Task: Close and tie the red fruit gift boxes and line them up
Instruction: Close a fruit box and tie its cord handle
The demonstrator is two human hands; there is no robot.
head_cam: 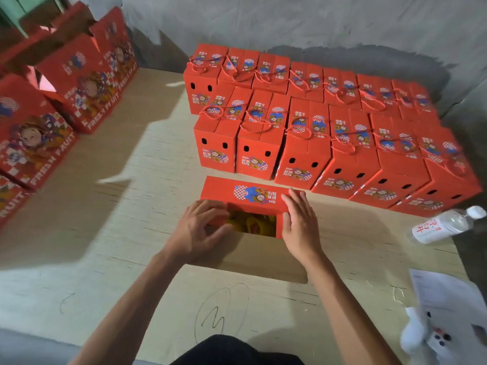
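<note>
Nearest the camera, a dark patch of clothing (232,350) sits at the bottom edge, with pencil scribbles (220,310) on the pale wooden table (126,196) just beyond it and both my forearms reaching forward. At far left, a stack of open red boxes (63,101) printed "FRESH FRUIT" stands along the table's edge, well apart from my hands. Left of centre, my left hand (197,230) curls its fingers and thumb round the left side flap (218,219) of the open gift box (250,206) directly in front of me, gripping it. At centre, yellow fruit (253,223) shows through the box's uncovered opening; its far lid flap (247,194), printed with a cartoon figure, lies folded over, and its brown near flap (250,255) rests on the table toward me. My right hand (299,219) lies flat with straight, relaxed fingers, pressing on the right end of the far lid flap and holding nothing. Behind, two rows of closed red boxes (316,122) with tied red cord handles stand lined up against the grey wall (290,19). At right, a plastic water bottle (445,225) lies on its side; nearer, a sheet of paper (445,293) and a white glove (427,335) rest at the table's corner.
</note>
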